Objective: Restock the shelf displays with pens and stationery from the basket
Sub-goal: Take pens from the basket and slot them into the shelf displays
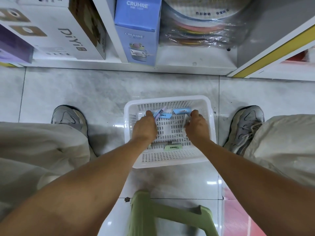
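Left hand (144,127) down inside the white slotted basket (129,133), fingers curled around a lilac pen (159,113) whose tip pokes out past the knuckles toward the far wall. Just beside that pen, touching it, a pale blue flat packet (164,115) with dark print too small to read. Right hand (196,127) also down in the basket, fingers bent around a pale, whitish slim item (185,120) standing tilted against the palm; its kind hard to make out. Just beyond the right fingertips, a second pale blue packet (182,111) carrying a white barcode sticker, digits unreadable. Near the basket's close wall, between the two wrists, a light green packet (173,147) with dark lettering, blurred, and a dark-and-silver clip-like piece (170,142) just above it. Basket resting on grey-white floor tiles (102,92), flanked by grey sneakers, the left one (69,118) and the right one (245,128) well apart, under beige trouser legs. At the bottom edge, a green plastic stool (163,213). Ahead, on the lowest white shelf (85,63): a white box (56,33) printed "DiYi", a blue carton (138,31) marked "CRUHRE" twice above a cartoon lunch pot, and a stack of coloured round items in clear wrap (201,29) with Chinese characters along the top rim. To the right, a shelf edge with a yellow strip (272,48).
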Available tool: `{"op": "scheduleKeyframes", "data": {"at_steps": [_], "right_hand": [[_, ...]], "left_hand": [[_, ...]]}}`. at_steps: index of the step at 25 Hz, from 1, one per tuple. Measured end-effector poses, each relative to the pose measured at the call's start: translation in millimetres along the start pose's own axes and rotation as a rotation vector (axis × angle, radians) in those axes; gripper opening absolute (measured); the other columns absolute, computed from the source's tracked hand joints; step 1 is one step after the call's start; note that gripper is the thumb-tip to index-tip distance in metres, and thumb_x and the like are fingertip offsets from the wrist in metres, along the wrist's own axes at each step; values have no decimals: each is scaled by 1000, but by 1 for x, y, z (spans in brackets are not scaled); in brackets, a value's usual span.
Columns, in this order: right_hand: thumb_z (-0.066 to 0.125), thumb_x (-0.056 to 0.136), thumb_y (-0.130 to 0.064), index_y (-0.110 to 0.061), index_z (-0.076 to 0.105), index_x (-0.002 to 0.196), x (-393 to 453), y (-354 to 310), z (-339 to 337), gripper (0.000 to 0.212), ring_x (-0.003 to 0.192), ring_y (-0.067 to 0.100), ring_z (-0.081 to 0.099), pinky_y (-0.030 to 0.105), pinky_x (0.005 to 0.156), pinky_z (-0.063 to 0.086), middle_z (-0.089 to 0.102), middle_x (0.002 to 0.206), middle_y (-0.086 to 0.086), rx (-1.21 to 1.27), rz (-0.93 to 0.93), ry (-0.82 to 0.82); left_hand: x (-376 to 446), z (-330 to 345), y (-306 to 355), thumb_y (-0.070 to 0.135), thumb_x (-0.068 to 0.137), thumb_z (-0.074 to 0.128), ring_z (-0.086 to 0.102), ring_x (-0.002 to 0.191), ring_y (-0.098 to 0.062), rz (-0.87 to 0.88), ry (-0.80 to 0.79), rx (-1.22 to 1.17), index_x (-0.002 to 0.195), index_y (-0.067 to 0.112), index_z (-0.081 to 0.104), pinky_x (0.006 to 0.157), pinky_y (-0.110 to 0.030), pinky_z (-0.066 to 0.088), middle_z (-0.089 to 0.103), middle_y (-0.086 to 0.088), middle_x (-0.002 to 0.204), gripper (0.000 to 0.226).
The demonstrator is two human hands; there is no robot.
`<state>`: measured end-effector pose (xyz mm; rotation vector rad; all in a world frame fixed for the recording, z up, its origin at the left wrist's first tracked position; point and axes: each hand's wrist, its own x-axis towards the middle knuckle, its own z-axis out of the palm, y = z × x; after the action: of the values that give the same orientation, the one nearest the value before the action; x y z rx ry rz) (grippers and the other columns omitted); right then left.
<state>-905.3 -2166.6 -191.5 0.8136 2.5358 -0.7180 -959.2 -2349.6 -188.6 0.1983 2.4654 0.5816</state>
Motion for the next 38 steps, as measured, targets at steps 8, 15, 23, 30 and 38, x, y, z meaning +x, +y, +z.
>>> {"op": "scheduleKeyframes", "data": {"at_steps": [8, 15, 23, 30, 38], "right_hand": [[60, 90, 0, -8, 46, 118, -4, -14, 27, 33, 79, 22, 56, 30, 64, 42, 54, 93, 4, -52, -30, -90], [81, 81, -11, -6, 64, 69, 8, -17, -6, 21, 68, 20, 70, 20, 54, 53, 67, 68, 8, 134, 17, -423], [78, 82, 1, 4, 65, 105, -13, -63, -147, 27, 86, 30, 74, 34, 71, 61, 75, 94, 21, 581, -167, -547], [71, 85, 5, 12, 59, 122, -65, -128, -268, 39, 87, 27, 66, 28, 69, 55, 68, 105, 27, 725, -430, -484], [77, 79, 9, 5, 72, 97, -118, -202, -359, 19, 80, 24, 75, 25, 70, 59, 75, 87, 22, 633, -719, -290]], "left_hand": [[0, 15, -6, 7, 95, 52, 52, 69, -20, -247, -8, 95, 105, 9, 52, 59, -33, 44, 52, -1, 80, 10], [7, -3, 0, 25, 89, 69, 55, 59, -11, -247, -276, -289, 86, 10, 54, 35, -15, 36, 56, -1, 75, 22], [-26, -98, 55, 12, 84, 74, 56, 45, -17, 52, -359, -769, 71, 7, 67, 43, -23, 42, 68, -13, 60, 15], [-75, -237, 131, 11, 85, 74, 56, 46, -19, 345, -300, -709, 76, 7, 66, 46, -27, 43, 65, -12, 62, 13], [-124, -384, 156, 9, 88, 70, 54, 39, -15, 319, 105, -729, 74, 5, 61, 40, -21, 42, 64, -8, 54, 17]]}}
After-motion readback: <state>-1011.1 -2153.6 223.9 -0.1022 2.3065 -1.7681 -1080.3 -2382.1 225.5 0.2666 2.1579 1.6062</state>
